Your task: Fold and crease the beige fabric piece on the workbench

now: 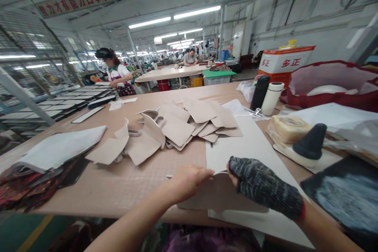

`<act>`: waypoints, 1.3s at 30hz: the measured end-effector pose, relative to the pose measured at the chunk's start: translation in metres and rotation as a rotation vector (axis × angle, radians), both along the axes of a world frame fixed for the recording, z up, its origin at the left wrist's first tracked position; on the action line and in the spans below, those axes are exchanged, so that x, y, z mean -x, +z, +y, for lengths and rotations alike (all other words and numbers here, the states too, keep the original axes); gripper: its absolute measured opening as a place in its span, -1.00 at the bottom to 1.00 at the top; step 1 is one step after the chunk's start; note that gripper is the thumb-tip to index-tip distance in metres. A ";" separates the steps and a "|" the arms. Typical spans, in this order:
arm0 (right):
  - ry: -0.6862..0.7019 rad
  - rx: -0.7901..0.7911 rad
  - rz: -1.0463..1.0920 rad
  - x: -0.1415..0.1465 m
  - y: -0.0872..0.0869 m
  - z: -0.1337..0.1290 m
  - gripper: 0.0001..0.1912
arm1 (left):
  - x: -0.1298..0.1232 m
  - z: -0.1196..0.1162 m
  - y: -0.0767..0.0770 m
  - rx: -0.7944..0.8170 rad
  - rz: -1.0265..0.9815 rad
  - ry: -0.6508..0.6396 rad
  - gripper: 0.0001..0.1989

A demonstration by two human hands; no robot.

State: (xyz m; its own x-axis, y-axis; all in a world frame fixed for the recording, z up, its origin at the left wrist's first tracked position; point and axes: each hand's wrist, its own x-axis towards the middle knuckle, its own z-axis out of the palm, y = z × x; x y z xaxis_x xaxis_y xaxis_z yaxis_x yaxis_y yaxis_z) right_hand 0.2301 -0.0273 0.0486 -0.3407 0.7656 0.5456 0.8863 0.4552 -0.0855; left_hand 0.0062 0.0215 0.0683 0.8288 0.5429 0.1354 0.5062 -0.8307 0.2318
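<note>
Gripping the upper edge of a beige cut piece (218, 197), both hands meet at the near edge of the worktable (118, 189). Left hand (187, 181) is bare, fingers curled narrow and pinched onto the piece's top edge, thumb side toward the right hand. Right hand (260, 187) wears a dark speckled knit glove with a red cuff; its fingers are closed on the same edge, touching or just beside the left fingertips. The piece lies flat on a white sheet (251, 149) that runs from the near table edge away toward the middle of the table. Beyond the hands, a loose pile of beige cut pieces (177, 126) is spread over the table centre, overlapping one another, some curled up at the edges. To the left, a white folded sheet (59, 147) rests on a stack of dark patterned fabric (23, 189). To the right stand a black bottle (260, 92) and a white cup (272, 98), just beside each other, with a red bag (333, 84) behind them. Nearer on the right, a black cone (310, 141) sits beside a yellowish block (288, 128). Another person in an apron (118, 76) works at the far left end of the table; a second person (189, 57) sits at a table well behind.
</note>
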 end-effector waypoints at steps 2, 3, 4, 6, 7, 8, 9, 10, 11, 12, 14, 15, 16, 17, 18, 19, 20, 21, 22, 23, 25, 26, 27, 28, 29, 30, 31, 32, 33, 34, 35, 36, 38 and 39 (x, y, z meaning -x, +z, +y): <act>-0.006 0.042 -0.084 0.004 0.003 0.000 -0.74 | -0.006 0.000 -0.003 -0.034 -0.009 0.029 -0.75; -0.003 0.084 -0.107 0.004 0.006 0.000 -0.73 | -0.008 0.000 -0.004 -0.039 -0.011 0.047 -0.76; 0.008 0.132 -0.083 0.003 0.010 -0.001 -0.73 | -0.009 0.001 -0.004 -0.038 -0.012 0.064 -0.76; 0.051 0.230 0.081 -0.006 0.021 -0.006 -0.75 | -0.007 0.003 -0.003 -0.018 -0.016 0.088 -0.77; 0.078 0.279 0.219 -0.014 0.026 -0.009 -0.75 | -0.005 0.004 -0.002 -0.002 -0.023 0.095 -0.78; 0.104 0.316 0.376 -0.024 0.029 -0.012 -0.69 | -0.002 0.005 -0.001 0.017 -0.034 0.101 -0.78; 0.122 0.341 0.532 -0.034 0.032 -0.016 -0.59 | 0.002 0.006 0.000 0.037 -0.050 0.111 -0.78; 0.138 0.351 0.658 -0.043 0.032 -0.019 -0.50 | 0.006 0.007 0.001 0.058 -0.069 0.121 -0.77; 0.136 0.334 0.720 -0.050 0.029 -0.021 -0.44 | 0.010 0.008 0.002 0.078 -0.093 0.132 -0.77; 0.126 0.316 0.734 -0.054 0.024 -0.022 -0.42 | 0.013 0.009 0.003 0.095 -0.117 0.143 -0.76; 0.072 0.303 0.687 -0.052 0.010 -0.022 -0.46 | 0.017 0.010 0.004 0.119 -0.152 0.159 -0.76; 0.033 0.286 0.662 -0.046 0.002 -0.021 -0.52 | 0.018 0.010 0.005 0.126 -0.156 0.165 -0.76; 0.000 0.245 0.658 -0.039 -0.005 -0.020 -0.62 | 0.019 0.011 0.006 0.131 -0.153 0.171 -0.76; -0.023 0.204 0.668 -0.031 -0.011 -0.018 -0.69 | 0.019 0.010 0.006 0.141 -0.148 0.173 -0.76; -0.034 0.159 0.689 -0.024 -0.015 -0.016 -0.74 | 0.018 0.010 0.007 0.155 -0.147 0.166 -0.76; -0.035 0.116 0.716 -0.017 -0.017 -0.014 -0.76 | 0.017 0.010 0.007 0.176 -0.153 0.151 -0.75; -0.028 0.088 0.740 -0.013 -0.017 -0.012 -0.77 | 0.015 0.009 0.008 0.199 -0.165 0.130 -0.75; -0.021 0.067 0.759 -0.010 -0.017 -0.010 -0.77 | 0.013 0.009 0.007 0.220 -0.181 0.108 -0.74; -0.017 0.051 0.773 -0.008 -0.015 -0.009 -0.78 | 0.010 0.009 0.007 0.238 -0.197 0.088 -0.73; -0.014 0.041 0.782 -0.007 -0.013 -0.008 -0.78 | 0.007 0.008 0.006 0.244 -0.212 0.076 -0.73; -0.014 0.054 0.792 -0.007 -0.010 -0.007 -0.77 | 0.000 0.008 0.005 0.236 -0.229 0.068 -0.73; -0.023 0.067 0.792 -0.007 -0.008 -0.008 -0.76 | -0.004 0.007 0.004 0.227 -0.233 0.063 -0.73; -0.038 0.081 0.789 -0.007 -0.007 -0.009 -0.74 | -0.007 0.007 0.004 0.220 -0.234 0.056 -0.73; -0.054 0.090 0.784 -0.007 -0.006 -0.010 -0.73 | -0.009 0.007 0.004 0.213 -0.231 0.046 -0.73; -0.070 0.095 0.783 -0.007 -0.005 -0.010 -0.72 | -0.010 0.006 0.004 0.207 -0.225 0.032 -0.73; -0.080 0.094 0.784 -0.006 -0.005 -0.011 -0.70 | -0.012 0.006 0.005 0.201 -0.219 0.021 -0.73; -0.083 0.094 0.788 -0.006 -0.005 -0.012 -0.69 | -0.012 0.005 0.006 0.196 -0.217 0.016 -0.73; -0.080 0.094 0.795 -0.005 -0.005 -0.012 -0.69 | -0.013 0.005 0.007 0.191 -0.219 0.018 -0.74; -0.074 0.091 0.800 -0.004 -0.006 -0.012 -0.69 | -0.014 0.004 0.008 0.187 -0.226 0.023 -0.74; -0.067 0.086 0.804 -0.003 -0.006 -0.012 -0.69 | -0.015 0.003 0.009 0.184 -0.237 0.027 -0.75; -0.060 0.081 0.803 -0.002 -0.007 -0.012 -0.70 | -0.016 0.003 0.010 0.179 -0.245 0.029 -0.76; -0.052 0.074 0.796 -0.001 -0.008 -0.012 -0.70 | -0.019 0.002 0.010 0.171 -0.253 0.024 -0.76; -0.038 0.057 0.782 0.002 -0.008 -0.013 -0.69 | -0.024 0.000 0.010 0.140 -0.269 -0.003 -0.77; -0.032 0.054 0.775 0.003 -0.008 -0.014 -0.68 | -0.027 -0.001 0.009 0.118 -0.281 -0.017 -0.77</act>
